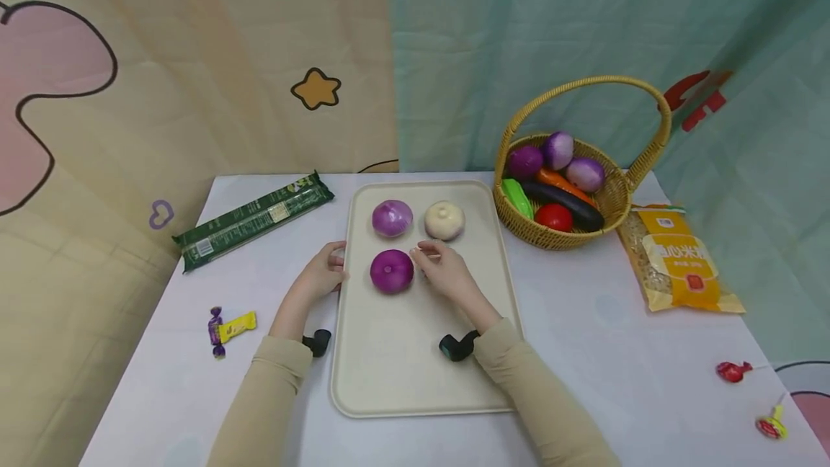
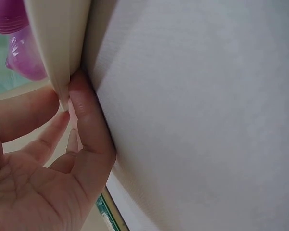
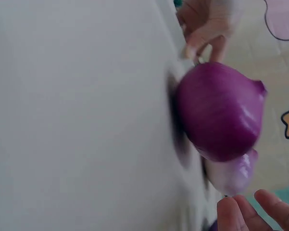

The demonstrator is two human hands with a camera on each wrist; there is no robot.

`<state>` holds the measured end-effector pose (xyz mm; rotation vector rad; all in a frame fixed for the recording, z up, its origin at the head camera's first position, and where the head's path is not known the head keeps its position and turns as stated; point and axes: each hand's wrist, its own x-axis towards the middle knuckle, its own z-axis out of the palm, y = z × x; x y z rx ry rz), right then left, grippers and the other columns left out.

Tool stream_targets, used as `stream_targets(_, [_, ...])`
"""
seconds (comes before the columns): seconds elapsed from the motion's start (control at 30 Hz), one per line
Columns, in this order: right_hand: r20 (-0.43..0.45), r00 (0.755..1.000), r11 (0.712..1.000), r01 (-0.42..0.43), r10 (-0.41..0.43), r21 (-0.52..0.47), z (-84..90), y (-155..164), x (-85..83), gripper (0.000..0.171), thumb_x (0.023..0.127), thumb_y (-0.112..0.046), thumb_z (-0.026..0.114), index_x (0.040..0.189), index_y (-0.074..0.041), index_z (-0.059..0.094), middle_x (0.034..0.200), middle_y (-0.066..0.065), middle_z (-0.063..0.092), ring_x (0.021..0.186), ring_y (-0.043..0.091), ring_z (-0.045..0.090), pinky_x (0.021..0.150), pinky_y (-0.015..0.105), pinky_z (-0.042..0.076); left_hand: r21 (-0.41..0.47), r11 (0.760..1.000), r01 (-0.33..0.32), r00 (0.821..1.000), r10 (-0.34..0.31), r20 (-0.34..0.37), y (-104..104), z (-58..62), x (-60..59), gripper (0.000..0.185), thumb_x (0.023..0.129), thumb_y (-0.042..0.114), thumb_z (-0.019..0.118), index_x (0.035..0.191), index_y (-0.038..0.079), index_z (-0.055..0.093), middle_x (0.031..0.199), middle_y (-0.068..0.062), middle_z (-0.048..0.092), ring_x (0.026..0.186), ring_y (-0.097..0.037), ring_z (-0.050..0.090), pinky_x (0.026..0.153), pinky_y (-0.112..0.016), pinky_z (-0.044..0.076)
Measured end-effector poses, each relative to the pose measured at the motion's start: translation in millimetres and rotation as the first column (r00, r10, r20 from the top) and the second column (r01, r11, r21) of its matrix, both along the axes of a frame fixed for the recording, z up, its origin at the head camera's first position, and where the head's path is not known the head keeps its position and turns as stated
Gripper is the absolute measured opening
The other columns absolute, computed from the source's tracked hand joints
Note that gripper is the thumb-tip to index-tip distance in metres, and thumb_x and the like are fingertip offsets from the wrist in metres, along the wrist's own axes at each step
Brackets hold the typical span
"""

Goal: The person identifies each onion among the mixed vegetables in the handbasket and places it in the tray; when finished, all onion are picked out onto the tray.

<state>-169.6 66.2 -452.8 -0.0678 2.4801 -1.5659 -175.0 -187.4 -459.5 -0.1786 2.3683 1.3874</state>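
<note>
From the head camera, the left edge of a cream tray (image 1: 389, 380) is pinched by the left hand (image 1: 320, 276), while the right hand (image 1: 447, 272) is held just beside a dark purple onion (image 1: 392, 270) lying on the tray, fingers loose, nothing gripped. At the left wrist, the tray (image 2: 57, 43) rim is seen nipped between thumb and fingertips (image 2: 84, 103). At the right wrist, the onion (image 3: 221, 110) is seen apart from the relaxed fingertips (image 3: 235, 214).
</note>
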Motion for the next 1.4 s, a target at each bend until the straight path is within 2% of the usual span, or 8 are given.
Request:
stream_targets(0.2, [-0.154,0.977,0.989,0.149,-0.149,-0.008,34.5,52,-22.4,0.039,0.098,-0.028,0.059,0.128,-0.003,0.061,0.125,0.017,0.065,0.106,0.030,0.064,0.083,0.030,0.055,-0.014,1.000,0.008,1.000,-0.008,-0.013,-2,-1.4,0.5,0.065,0.093,-0.005,0.051,0.153,0.003,0.027,0.126,-0.027,0.050,0.100,-0.029,0.059,0.078,-0.033,0.058])
stream_targets(0.3, [-0.258,0.925,0.959,0.281,-0.279,-0.032,50.3,82,-41.1,0.036,0.097,-0.026,0.061,0.123,-0.003,0.064,0.120,0.017,0.067,0.106,0.030,0.063,0.084,0.030,0.052,-0.009,1.000,0.012,1.000,-0.012,-0.014,-2,-3.1,0.2,0.065,0.093,-0.005,0.049,0.153,0.003,0.027,0.127,-0.027,0.049,0.101,-0.030,0.059,0.078,-0.034,0.058])
stream_targets(0.4, [-0.347,0.855,0.918,0.392,-0.386,-0.055,56.4,107,-63.5,0.036,0.096,-0.025,0.062,0.122,-0.001,0.063,0.120,0.018,0.066,0.108,0.031,0.062,0.094,0.036,0.050,-0.002,1.000,0.009,1.000,-0.009,-0.017,-2,-5.0,0.0,0.065,0.093,-0.005,0.049,0.153,0.003,0.027,0.127,-0.027,0.049,0.102,-0.031,0.059,0.079,-0.035,0.058])
stream_targets(0.53, [-0.353,0.805,0.871,0.487,-0.476,-0.064,47.5,129,-92.0,0.045,0.096,-0.030,0.062,0.129,0.000,0.055,0.130,0.019,0.056,0.118,0.033,0.054,0.106,0.041,0.044,0.001,1.000,0.005,1.000,-0.005,-0.017,-3,-3.9,0.3,0.065,0.093,-0.005,0.049,0.153,0.003,0.027,0.127,-0.028,0.049,0.103,-0.032,0.059,0.080,-0.036,0.058])
stream_targets(0.73, [-0.275,0.796,0.834,0.550,-0.538,-0.040,29.2,139,-116.6,0.063,0.092,-0.034,0.065,0.142,-0.003,0.041,0.143,0.021,0.037,0.130,0.036,0.041,0.113,0.043,0.037,0.030,1.000,0.005,1.000,-0.004,-0.019,-1,-3.7,4.1,0.064,0.092,-0.007,0.049,0.152,0.001,0.028,0.126,-0.030,0.049,0.104,-0.034,0.060,0.082,-0.039,0.059])
stream_targets(1.0, [-0.208,0.834,0.845,0.532,-0.511,0.055,21.0,139,-133.7,0.078,0.092,-0.032,0.067,0.152,-0.006,0.026,0.153,0.026,0.030,0.141,0.038,0.032,0.120,0.047,0.027,0.020,1.000,-0.013,0.999,0.014,-0.031,1,-2.5,5.2,0.063,0.092,-0.007,0.049,0.151,0.002,0.030,0.125,-0.028,0.050,0.103,-0.032,0.059,0.079,-0.037,0.059])
stream_targets(1.27, [-0.226,0.775,0.791,0.611,-0.590,0.035,18.5,140,-143.1,0.072,0.087,-0.029,0.074,0.137,0.001,0.031,0.140,0.031,0.046,0.130,0.043,0.045,0.115,0.047,0.034,0.015,1.000,-0.023,0.999,0.023,-0.027,2,-4.1,4.3,0.063,0.093,-0.008,0.048,0.152,0.003,0.030,0.124,-0.027,0.050,0.103,-0.031,0.058,0.079,-0.036,0.058])
stream_targets(1.4, [-0.210,0.774,0.787,0.616,-0.597,0.031,17.2,142,-146.1,0.071,0.087,-0.026,0.072,0.137,0.001,0.031,0.138,0.032,0.047,0.130,0.043,0.045,0.115,0.046,0.034,0.019,0.999,-0.026,0.999,0.026,-0.023,1,-5.7,3.3,0.063,0.093,-0.009,0.047,0.152,0.003,0.030,0.122,-0.025,0.050,0.101,-0.029,0.058,0.078,-0.036,0.058])
